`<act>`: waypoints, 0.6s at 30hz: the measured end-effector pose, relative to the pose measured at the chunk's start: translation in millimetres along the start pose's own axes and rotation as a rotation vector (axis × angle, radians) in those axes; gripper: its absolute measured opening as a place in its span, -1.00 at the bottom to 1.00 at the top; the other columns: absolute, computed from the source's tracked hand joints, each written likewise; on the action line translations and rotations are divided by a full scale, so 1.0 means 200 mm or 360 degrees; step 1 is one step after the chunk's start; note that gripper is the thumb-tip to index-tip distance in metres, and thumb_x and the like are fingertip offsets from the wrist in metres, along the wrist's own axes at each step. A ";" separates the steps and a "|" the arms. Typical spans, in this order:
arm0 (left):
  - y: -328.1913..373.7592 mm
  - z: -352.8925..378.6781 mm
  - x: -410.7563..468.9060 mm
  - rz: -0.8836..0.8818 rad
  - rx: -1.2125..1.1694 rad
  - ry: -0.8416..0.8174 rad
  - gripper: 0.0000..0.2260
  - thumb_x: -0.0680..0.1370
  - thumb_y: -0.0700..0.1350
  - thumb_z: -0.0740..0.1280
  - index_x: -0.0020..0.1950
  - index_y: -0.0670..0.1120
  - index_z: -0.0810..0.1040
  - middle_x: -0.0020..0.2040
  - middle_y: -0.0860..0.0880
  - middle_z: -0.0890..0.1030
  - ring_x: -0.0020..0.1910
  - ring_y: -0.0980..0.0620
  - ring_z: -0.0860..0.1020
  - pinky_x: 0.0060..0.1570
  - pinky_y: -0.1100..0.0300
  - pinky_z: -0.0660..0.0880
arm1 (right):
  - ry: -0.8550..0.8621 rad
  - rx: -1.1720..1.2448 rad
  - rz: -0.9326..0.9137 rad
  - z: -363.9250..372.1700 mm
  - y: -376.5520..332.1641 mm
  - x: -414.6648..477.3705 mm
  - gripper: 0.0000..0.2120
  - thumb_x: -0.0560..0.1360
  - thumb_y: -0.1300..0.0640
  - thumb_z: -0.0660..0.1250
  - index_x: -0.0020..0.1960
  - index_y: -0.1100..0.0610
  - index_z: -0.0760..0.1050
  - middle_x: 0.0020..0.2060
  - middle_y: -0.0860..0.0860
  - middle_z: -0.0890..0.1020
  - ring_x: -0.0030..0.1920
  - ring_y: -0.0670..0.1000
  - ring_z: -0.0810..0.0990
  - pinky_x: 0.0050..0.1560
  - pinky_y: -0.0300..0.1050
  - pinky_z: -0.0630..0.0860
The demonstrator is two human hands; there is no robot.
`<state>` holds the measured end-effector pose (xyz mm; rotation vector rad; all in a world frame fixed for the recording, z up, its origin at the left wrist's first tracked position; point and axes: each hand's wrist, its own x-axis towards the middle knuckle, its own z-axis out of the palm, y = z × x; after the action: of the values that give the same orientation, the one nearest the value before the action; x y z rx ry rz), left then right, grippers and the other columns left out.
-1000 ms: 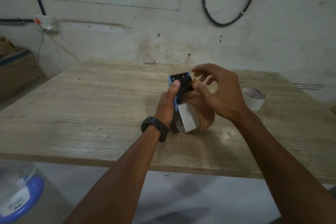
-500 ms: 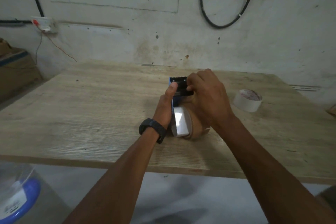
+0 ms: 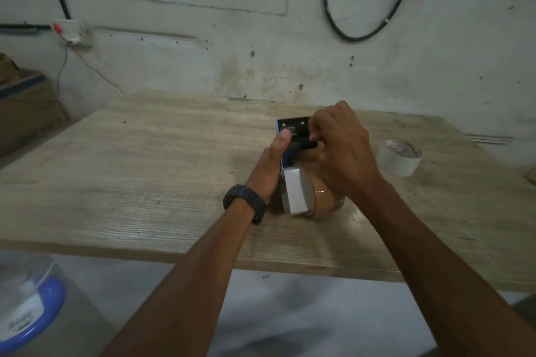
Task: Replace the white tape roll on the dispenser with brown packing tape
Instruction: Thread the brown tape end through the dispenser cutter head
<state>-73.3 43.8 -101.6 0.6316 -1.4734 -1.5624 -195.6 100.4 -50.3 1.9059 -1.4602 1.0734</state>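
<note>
A blue and black tape dispenser [image 3: 294,136] stands on the wooden table [image 3: 145,182], its toothed blade pointing up. A brown packing tape roll [image 3: 324,197] sits mounted on it beside a white side plate. My left hand [image 3: 271,165] grips the dispenser's frame from the left, thumb pressed on the black front part. My right hand [image 3: 339,148] is curled over the top of the roll, fingertips pinched at the black plate under the blade; what they pinch is hidden. The white tape roll [image 3: 398,158] lies flat on the table to the right.
A cardboard box [image 3: 26,107] stands at the far left by the wall. A clear container with a blue lid [image 3: 26,307] sits below the table's near edge at the left. The wall with a black cable loop [image 3: 362,3] runs behind the table.
My right hand has closed from spread fingers down onto the dispenser's head and now pinches at the black plate. My left hand keeps its grip.
</note>
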 end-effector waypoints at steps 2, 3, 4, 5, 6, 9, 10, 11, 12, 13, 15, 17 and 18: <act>0.00 0.01 0.00 0.0003 0.0045 -0.0037 -0.45 0.35 0.42 0.18 0.14 0.10 0.59 0.07 -0.06 0.70 0.06 -0.10 0.66 0.23 -0.11 0.51 | 0.0080 0.0051 0.0071 -0.01 0.02 -0.02 -0.63 0.16 0.46 0.54 -0.21 0.19 0.44 -0.27 0.05 0.51 -0.19 -0.05 0.37 -0.22 -0.41 0.30; 0.01 0.01 -0.01 0.0004 0.0062 -0.0055 -0.44 0.35 0.41 0.18 0.15 0.09 0.57 0.08 -0.07 0.68 0.07 -0.11 0.65 0.24 -0.11 0.50 | 0.0114 0.0102 0.0097 -0.01 0.02 -0.03 -0.61 0.14 0.45 0.57 -0.21 0.20 0.44 -0.27 0.04 0.52 -0.20 -0.03 0.42 -0.24 -0.39 0.34; 0.00 0.01 -0.01 0.0006 0.0068 -0.0062 -0.44 0.35 0.40 0.18 0.16 0.08 0.57 0.10 -0.08 0.67 0.10 -0.12 0.64 0.26 -0.12 0.49 | 0.0134 0.0156 0.0111 -0.02 0.02 -0.03 -0.61 0.14 0.43 0.59 -0.20 0.21 0.45 -0.27 0.05 0.53 -0.23 0.01 0.48 -0.27 -0.36 0.38; 0.00 0.01 -0.01 0.0013 0.0070 -0.0064 -0.46 0.37 0.39 0.18 0.15 0.09 0.57 0.12 -0.08 0.66 0.14 -0.13 0.63 0.30 -0.15 0.47 | 0.0145 0.0186 0.0112 -0.03 0.02 -0.03 -0.62 0.15 0.39 0.60 -0.20 0.22 0.46 -0.27 0.06 0.54 -0.26 0.05 0.51 -0.31 -0.28 0.43; 0.00 0.01 -0.01 0.0028 0.0068 -0.0062 -0.49 0.38 0.38 0.18 0.13 0.11 0.59 0.14 -0.08 0.67 0.16 -0.15 0.62 0.33 -0.18 0.46 | 0.0143 0.0189 0.0104 -0.03 0.01 -0.02 -0.63 0.16 0.37 0.61 -0.20 0.23 0.47 -0.27 0.06 0.54 -0.28 0.07 0.52 -0.36 -0.19 0.47; -0.02 0.00 -0.01 0.0058 0.0057 -0.0020 -0.59 0.39 0.37 0.18 0.01 0.20 0.66 0.09 -0.08 0.69 0.14 -0.18 0.63 0.32 -0.29 0.44 | 0.0086 0.0133 0.0085 -0.03 0.00 -0.02 -0.64 0.17 0.32 0.62 -0.21 0.22 0.47 -0.28 0.03 0.51 -0.27 0.04 0.49 -0.37 -0.09 0.49; -0.02 0.00 -0.01 0.0064 0.0049 -0.0008 -0.61 0.39 0.37 0.18 -0.03 0.22 0.67 0.06 -0.06 0.69 0.11 -0.18 0.63 0.30 -0.31 0.45 | 0.0085 0.0134 0.0087 -0.03 -0.01 -0.02 -0.66 0.18 0.30 0.60 -0.21 0.23 0.47 -0.28 0.03 0.51 -0.27 0.04 0.49 -0.37 -0.07 0.50; -0.02 0.00 -0.02 0.0071 0.0041 -0.0008 -0.63 0.38 0.37 0.19 -0.05 0.24 0.67 0.03 -0.03 0.69 0.08 -0.17 0.64 0.29 -0.31 0.45 | 0.0101 0.0159 0.0087 -0.03 -0.02 -0.01 -0.72 0.23 0.26 0.56 -0.21 0.24 0.48 -0.28 0.06 0.53 -0.27 0.06 0.51 -0.37 -0.02 0.51; -0.02 -0.01 -0.02 0.0079 0.0042 -0.0016 -0.63 0.38 0.37 0.18 -0.06 0.25 0.67 0.00 -0.02 0.69 0.06 -0.17 0.64 0.28 -0.32 0.46 | 0.0122 0.0202 0.0093 -0.04 -0.04 -0.01 -0.82 0.30 0.21 0.45 -0.21 0.26 0.49 -0.28 0.10 0.54 -0.29 0.10 0.53 -0.37 0.04 0.53; -0.01 -0.01 -0.02 0.0086 0.0049 -0.0032 -0.62 0.38 0.37 0.18 -0.05 0.23 0.66 0.00 -0.02 0.69 0.07 -0.21 0.63 0.28 -0.32 0.46 | 0.0151 0.0243 0.0111 -0.06 -0.05 0.00 -0.82 0.33 0.15 0.30 -0.21 0.30 0.50 -0.29 0.14 0.56 -0.30 0.15 0.55 -0.37 0.07 0.54; -0.01 -0.01 -0.02 0.0093 0.0060 -0.0044 -0.57 0.38 0.37 0.18 0.02 0.16 0.63 0.01 -0.04 0.69 0.11 -0.26 0.62 0.27 -0.31 0.47 | 0.0169 0.0288 0.0128 -0.07 -0.06 0.02 -0.69 0.32 0.09 0.16 -0.20 0.34 0.51 -0.29 0.18 0.56 -0.30 0.20 0.57 -0.36 0.05 0.54; -0.02 -0.01 -0.02 0.0093 0.0052 -0.0058 -0.56 0.40 0.36 0.19 0.06 0.13 0.61 0.06 -0.09 0.69 0.14 -0.26 0.61 0.28 -0.28 0.47 | 0.0132 0.0262 0.0097 -0.07 -0.06 0.02 -0.74 0.31 0.11 0.23 -0.19 0.32 0.50 -0.28 0.17 0.56 -0.30 0.19 0.57 -0.36 0.06 0.55; -0.02 -0.01 -0.01 0.0076 0.0026 -0.0080 -0.57 0.42 0.35 0.20 0.08 0.13 0.61 0.10 -0.13 0.69 0.15 -0.26 0.62 0.29 -0.26 0.48 | 0.0115 0.0235 0.0071 -0.06 -0.05 0.02 -0.78 0.30 0.13 0.26 -0.19 0.30 0.50 -0.28 0.15 0.55 -0.30 0.18 0.56 -0.38 0.09 0.55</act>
<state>-72.0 44.6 -107.0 0.5662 -1.5293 -1.5411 -188.6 111.3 -39.4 1.9204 -1.4249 1.2893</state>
